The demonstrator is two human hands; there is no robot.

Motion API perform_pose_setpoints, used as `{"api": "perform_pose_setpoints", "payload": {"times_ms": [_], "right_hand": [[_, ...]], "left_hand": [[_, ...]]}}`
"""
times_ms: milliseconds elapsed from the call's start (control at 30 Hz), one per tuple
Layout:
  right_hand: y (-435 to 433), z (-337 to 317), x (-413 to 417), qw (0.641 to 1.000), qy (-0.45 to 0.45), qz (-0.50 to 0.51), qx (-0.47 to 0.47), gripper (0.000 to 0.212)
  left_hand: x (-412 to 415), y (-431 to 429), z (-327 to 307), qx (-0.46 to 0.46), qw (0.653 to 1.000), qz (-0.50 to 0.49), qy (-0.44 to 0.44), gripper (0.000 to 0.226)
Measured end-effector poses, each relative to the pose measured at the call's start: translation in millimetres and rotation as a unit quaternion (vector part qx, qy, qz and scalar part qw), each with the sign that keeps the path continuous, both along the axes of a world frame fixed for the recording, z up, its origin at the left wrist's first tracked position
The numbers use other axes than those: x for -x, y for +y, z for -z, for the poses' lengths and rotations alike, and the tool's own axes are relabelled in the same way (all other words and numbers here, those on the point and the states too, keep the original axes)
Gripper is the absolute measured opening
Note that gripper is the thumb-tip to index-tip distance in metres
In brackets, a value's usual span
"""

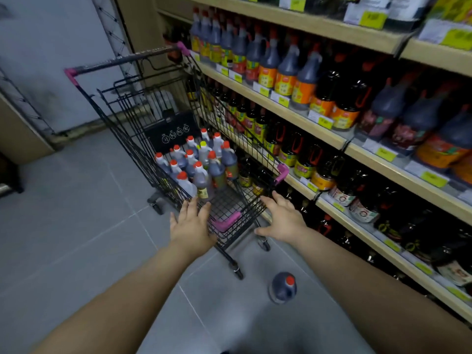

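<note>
Reaching for the cart's near end

Straight ahead on the floor stands the cart (226, 222), its length running away along the shelf (332, 140). Left hand (191, 226) and right hand (283, 218) flank its near end, each grip spread open and empty. The left looks nearer the rim.

cart (245, 200): black wire metal | bottles (201, 175): glossy plastic | floor (76, 213): matt tile
</note>
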State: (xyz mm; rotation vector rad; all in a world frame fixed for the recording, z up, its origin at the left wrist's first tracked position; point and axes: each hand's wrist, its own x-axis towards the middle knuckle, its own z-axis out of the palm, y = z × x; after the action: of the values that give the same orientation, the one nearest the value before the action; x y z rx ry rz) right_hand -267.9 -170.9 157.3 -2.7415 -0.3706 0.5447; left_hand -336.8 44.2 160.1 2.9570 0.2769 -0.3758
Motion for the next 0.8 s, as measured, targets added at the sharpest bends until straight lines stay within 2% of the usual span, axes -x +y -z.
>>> {"api": "perform_pose_setpoints", "payload": {"times_ms": [200,433,667,800], "right_hand": [[27,9,-40,0.998,-0.007,-0.025,0.055,0.093],[56,23,-126,0.993,0.014,-0.072,0.094,0.092],[90,38,-207,0.991,0.039,-0.098,0.084,0.088],[111,50,-243,0.994,0.052,-0.073,0.054,0.083]], "left_hand": [[-41,24,6,0.021,1.000,0.004,0.001,0.085],[-120,40,18,0.028,0.999,-0.006,0.029,0.085],[-187,59,35,0.057,0.995,-0.030,0.074,0.083],[-225,78,50,0.076,0.993,-0.023,0.091,0.085]]}}
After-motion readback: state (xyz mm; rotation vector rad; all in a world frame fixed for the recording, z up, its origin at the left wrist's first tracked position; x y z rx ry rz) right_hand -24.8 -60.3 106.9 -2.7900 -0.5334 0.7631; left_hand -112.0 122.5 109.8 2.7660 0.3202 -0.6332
